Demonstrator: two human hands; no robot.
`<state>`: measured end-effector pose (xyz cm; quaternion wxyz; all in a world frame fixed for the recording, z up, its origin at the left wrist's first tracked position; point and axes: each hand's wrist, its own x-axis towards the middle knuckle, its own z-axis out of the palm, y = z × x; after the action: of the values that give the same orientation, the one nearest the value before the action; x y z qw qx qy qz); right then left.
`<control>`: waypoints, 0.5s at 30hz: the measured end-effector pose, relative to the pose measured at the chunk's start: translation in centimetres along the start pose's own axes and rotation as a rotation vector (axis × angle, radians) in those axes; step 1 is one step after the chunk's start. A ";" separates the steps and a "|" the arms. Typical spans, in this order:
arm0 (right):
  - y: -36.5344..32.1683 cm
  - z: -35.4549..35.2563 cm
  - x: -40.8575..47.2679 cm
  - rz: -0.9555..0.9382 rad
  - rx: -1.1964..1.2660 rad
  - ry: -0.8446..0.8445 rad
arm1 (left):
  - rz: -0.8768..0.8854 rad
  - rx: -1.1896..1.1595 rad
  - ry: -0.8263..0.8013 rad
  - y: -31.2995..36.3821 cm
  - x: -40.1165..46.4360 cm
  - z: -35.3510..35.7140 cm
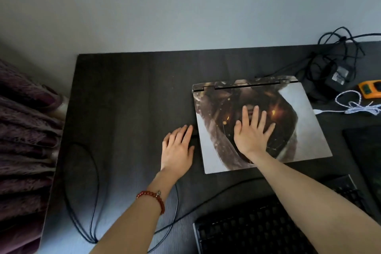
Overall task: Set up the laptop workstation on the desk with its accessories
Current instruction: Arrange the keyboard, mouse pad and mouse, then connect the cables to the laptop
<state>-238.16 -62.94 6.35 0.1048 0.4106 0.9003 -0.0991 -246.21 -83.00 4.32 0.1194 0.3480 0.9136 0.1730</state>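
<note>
Right hand (252,130) spreads flat, fingers wide, on the closed laptop (261,123) mid-desk (127,88), likely steadying it, while the left hand (178,146), fingers loosely extended, works a plug (194,136) at its side.

Head view: steep downward over desk (127,93), close.
</note>
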 end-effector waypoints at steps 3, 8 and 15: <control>1.1 -1.3 -0.9 -0.077 0.020 -0.096 | -0.057 0.034 -0.149 -0.2 -0.6 -1.5; 4.4 -3.3 -6.4 -0.189 0.345 -0.155 | -0.256 0.034 -0.145 3.6 -2.2 -5.5; 15.7 -10.3 -14.1 -0.068 0.784 -0.060 | 0.041 -0.090 -0.047 19.6 -3.5 -6.5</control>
<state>-218.30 -60.30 18.57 -0.0370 0.3865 0.8039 -0.4506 -234.22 -73.23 18.37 0.1527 0.3650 0.8946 0.2079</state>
